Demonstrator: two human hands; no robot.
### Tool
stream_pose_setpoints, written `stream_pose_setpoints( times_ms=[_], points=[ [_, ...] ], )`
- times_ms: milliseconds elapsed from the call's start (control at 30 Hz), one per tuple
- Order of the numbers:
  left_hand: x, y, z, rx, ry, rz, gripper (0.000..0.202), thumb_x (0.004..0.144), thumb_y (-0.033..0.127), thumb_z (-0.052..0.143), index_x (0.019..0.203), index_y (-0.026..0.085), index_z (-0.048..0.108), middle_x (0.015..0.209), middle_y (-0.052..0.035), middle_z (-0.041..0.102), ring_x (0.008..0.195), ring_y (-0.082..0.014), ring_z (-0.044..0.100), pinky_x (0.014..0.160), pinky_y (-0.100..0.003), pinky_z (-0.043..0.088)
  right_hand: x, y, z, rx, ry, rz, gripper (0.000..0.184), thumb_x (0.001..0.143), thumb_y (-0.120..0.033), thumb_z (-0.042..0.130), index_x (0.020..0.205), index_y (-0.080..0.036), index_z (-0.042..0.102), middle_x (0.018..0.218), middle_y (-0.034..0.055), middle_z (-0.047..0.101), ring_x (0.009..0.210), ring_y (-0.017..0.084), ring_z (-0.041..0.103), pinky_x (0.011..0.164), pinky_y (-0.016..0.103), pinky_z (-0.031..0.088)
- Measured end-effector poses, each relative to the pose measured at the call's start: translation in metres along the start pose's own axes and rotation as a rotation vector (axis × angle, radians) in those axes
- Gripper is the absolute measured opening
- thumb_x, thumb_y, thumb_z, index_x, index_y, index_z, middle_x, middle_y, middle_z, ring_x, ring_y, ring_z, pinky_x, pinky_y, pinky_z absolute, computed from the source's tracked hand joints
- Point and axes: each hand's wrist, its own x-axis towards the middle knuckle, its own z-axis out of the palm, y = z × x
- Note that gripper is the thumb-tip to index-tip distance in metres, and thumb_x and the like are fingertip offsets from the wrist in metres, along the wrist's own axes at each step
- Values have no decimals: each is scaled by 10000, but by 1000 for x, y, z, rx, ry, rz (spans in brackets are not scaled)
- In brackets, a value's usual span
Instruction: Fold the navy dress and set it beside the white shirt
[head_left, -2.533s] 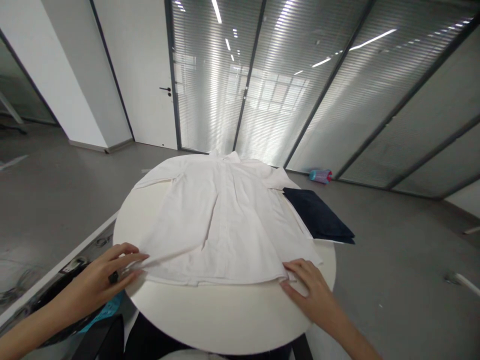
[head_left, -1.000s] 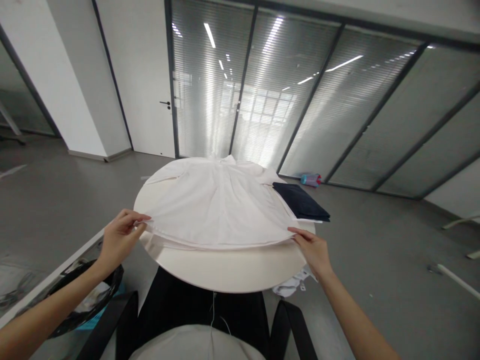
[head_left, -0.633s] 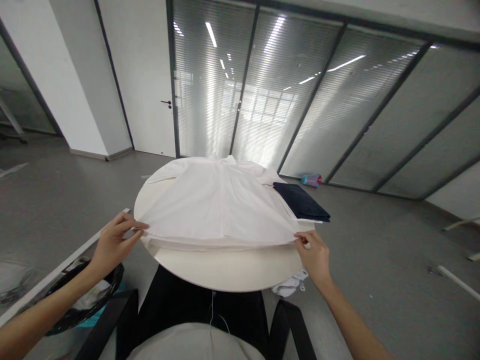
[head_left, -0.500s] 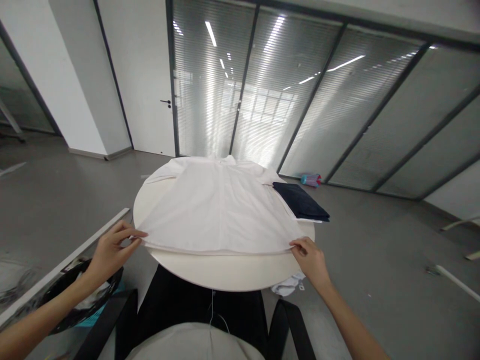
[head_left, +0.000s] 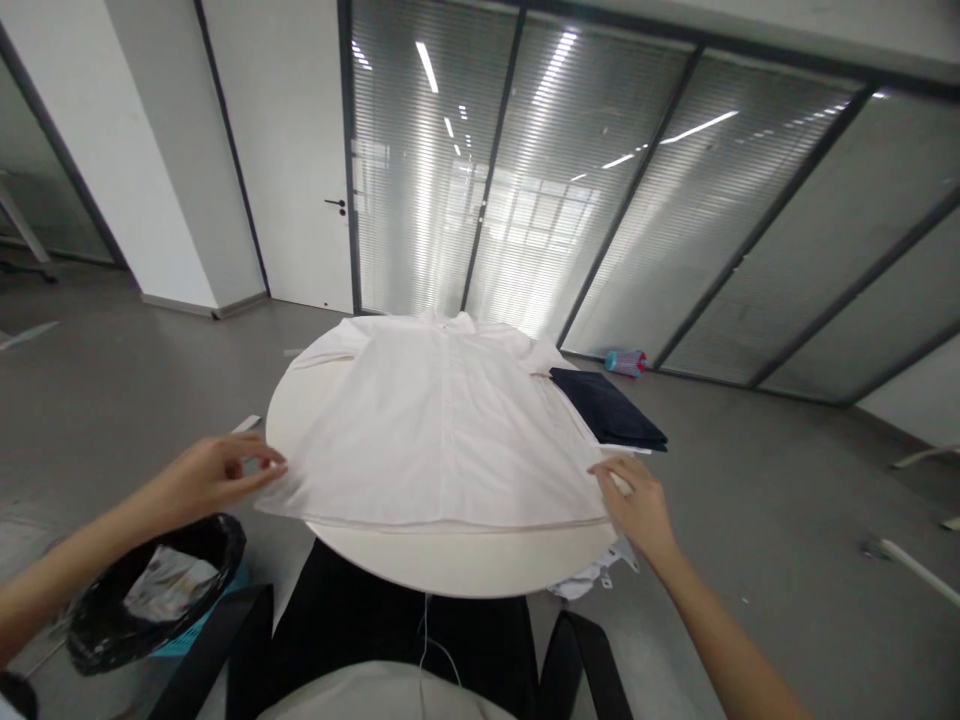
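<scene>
A white button-up shirt lies spread flat, collar away from me, on a round white table. Its hem reaches close to the table's near edge and hangs over the rim at the near left. My left hand is at the shirt's left hem corner, fingertips pinching the side edge beyond the table's rim. My right hand is at the right hem corner, with a bit of white cloth between thumb and fingers.
A folded dark navy garment lies on the table's right side, beside the shirt. A black-lined bin stands on the floor at the left. White cloth lies under the table's right edge. A bottle lies by the glass wall.
Both hands lifted the shirt's hem, pulled it toward me and laid it down flat. The hem now lies nearer the table's front edge and the creases are gone.
</scene>
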Motion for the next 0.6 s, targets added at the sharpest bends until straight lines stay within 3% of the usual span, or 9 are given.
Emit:
stream_pose_setpoints(
  times_ms=[67,133,233,333,400,467,600],
  points=[
    [47,15,-14,29,67,55,366,790,620,599,834,296,764,786,-8,723,533,-158,614,501,-258,482,50,-5,23,48,3,4,256,932,-309,500,802,-216,699,846,68,704,852,226,660,825,361,500],
    [109,31,-11,59,110,132,429,804,620,562,867,244,757,856,-51,745,698,-211,691,623,-290,546,105,-10,59,53,-55,3,292,939,-294,449,916,-190,721,979,98,727,962,231,669,917,365,498],
    [204,48,25,184,126,237,447,866,524,499,1028,198,758,1116,-109,728,952,-271,698,828,-356,564,172,-15,123,-59,-228,103,418,976,-262,362,1208,-121,679,1276,144,667,1219,231,593,1099,354,397],
    [268,46,75,368,93,215,482,921,425,473,1271,162,673,1340,-143,631,1236,-318,582,1062,-423,444,201,-12,180,-199,-449,195,522,1037,-329,271,1459,-123,500,1543,135,444,1424,230,407,1175,359,300],
    [287,33,100,487,70,157,574,942,486,462,1410,172,572,1483,-157,509,1389,-384,422,1131,-510,337,199,-4,202,-267,-607,208,583,1052,-436,244,1552,-163,367,1636,116,268,1493,262,282,1201,417,242],
    [293,13,114,561,21,90,663,952,584,413,1494,207,477,1554,-158,419,1438,-430,326,1143,-564,270,188,12,211,-299,-740,210,647,1042,-542,215,1595,-209,268,1670,93,147,1525,285,181,1216,475,175],
    [290,-22,115,586,-35,60,729,958,660,314,1545,235,392,1579,-152,381,1435,-406,339,1159,-510,226,165,49,198,-342,-785,260,725,1024,-616,169,1612,-194,202,1675,96,114,1536,281,120,1228,473,114]
  ],
)
